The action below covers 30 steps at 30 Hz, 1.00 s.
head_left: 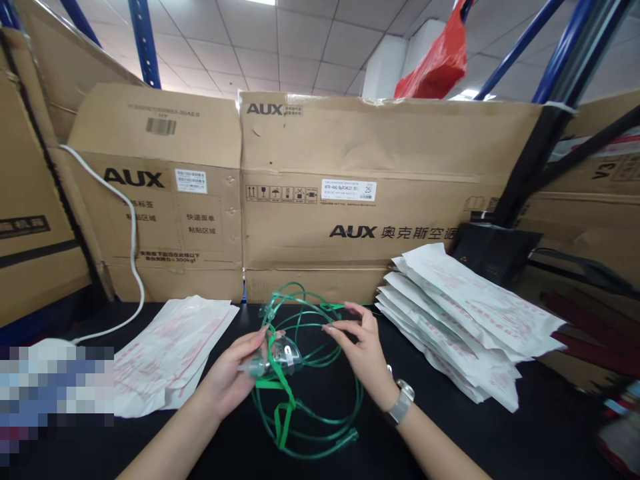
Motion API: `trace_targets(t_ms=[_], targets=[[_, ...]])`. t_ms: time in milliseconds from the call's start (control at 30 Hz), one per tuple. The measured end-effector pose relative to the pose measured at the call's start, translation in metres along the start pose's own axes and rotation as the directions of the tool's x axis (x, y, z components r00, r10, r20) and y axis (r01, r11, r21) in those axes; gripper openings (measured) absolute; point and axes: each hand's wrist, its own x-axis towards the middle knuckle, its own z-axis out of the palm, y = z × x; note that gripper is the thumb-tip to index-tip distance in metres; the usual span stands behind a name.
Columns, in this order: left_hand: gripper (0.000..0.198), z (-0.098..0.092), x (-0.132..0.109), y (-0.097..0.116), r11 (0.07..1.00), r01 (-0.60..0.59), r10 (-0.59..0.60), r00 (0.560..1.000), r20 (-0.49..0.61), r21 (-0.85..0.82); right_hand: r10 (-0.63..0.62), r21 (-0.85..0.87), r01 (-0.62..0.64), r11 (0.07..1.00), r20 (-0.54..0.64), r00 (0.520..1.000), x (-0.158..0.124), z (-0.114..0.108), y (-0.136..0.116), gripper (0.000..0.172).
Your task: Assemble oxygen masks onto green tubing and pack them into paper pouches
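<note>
My left hand (233,370) is shut on a clear plastic oxygen mask (283,357), with a green elastic strap (280,393) hanging from the mask below my fingers. Green medical tubing (305,400) loops in loose coils around both hands and rests on the black table, ending in a green connector (349,437) at the front. My right hand (363,353) is raised with its fingers apart and its fingertips beside the upper coils. Nothing is clearly gripped in it. A silver wristwatch (403,402) sits on that wrist.
A stack of white-and-red printed pouches (463,320) lies to the right on the black table (490,427). A single pouch (170,357) lies to the left. Flattened AUX cardboard cartons (360,180) stand along the back, and a white cable (133,253) runs down the left.
</note>
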Motion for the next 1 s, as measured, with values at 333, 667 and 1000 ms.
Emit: trace_targets(t_ms=[333, 667, 1000], targets=[[0.030, -0.001, 0.000, 0.008, 0.997, -0.038, 0.037, 0.999, -0.009, -0.065, 0.212, 0.113, -0.297, 0.948, 0.472, 0.856, 0.010, -0.002, 0.016, 0.026], [0.033, -0.002, 0.003, 0.026, 0.962, -0.190, 0.175, 0.980, -0.092, -0.196, 0.122, -0.064, -0.107, 0.992, 0.325, 0.938, 0.017, -0.016, 0.013, 0.027], [0.024, -0.010, 0.015, 0.023, 0.921, -0.227, 0.185, 0.970, -0.158, -0.317, 0.211, 0.595, -0.656, 0.464, 0.645, 0.734, 0.018, -0.023, 0.002, 0.055]])
